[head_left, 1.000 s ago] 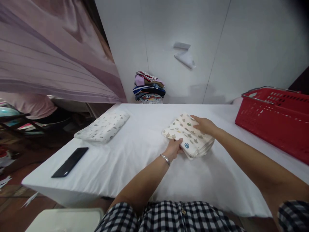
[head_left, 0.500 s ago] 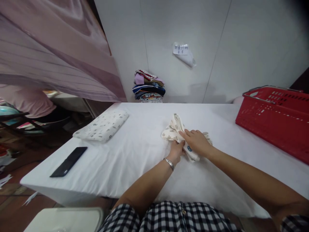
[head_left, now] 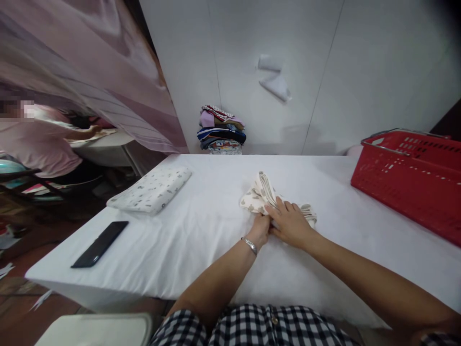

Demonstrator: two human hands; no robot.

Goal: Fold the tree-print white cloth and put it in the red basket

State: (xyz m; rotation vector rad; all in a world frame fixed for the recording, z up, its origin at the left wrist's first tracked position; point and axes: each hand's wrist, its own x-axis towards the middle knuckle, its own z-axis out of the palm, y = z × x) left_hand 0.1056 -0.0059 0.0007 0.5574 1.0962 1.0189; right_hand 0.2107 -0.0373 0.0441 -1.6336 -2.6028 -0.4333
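A bunched cream cloth with grey-brown printed shapes [head_left: 254, 199] lies on the white-covered table [head_left: 201, 240], its layered folds sticking up at the far side. My left hand [head_left: 261, 228] is closed at the cloth's near edge, with a silver bangle on the wrist; its fingertips are partly hidden. Over the middle of the cloth, my right hand [head_left: 290, 223] presses and grips it, thumb side against the left hand. More folded layers show just beyond the right knuckles. Exactly what kind of textile it is, I cannot tell.
A folded white printed cloth [head_left: 151, 190] and a dark flat case [head_left: 101, 244] lie on the left. At right stands a red basket [head_left: 406, 182]. Folded clothes [head_left: 221, 129] are stacked against the wall. Beyond the curtain [head_left: 118, 86] sits a person in pink [head_left: 39, 139].
Both hands have drawn closer together, and the near flap of cloth with the blue mark has gone from sight under them. The person beyond the curtain shows more.
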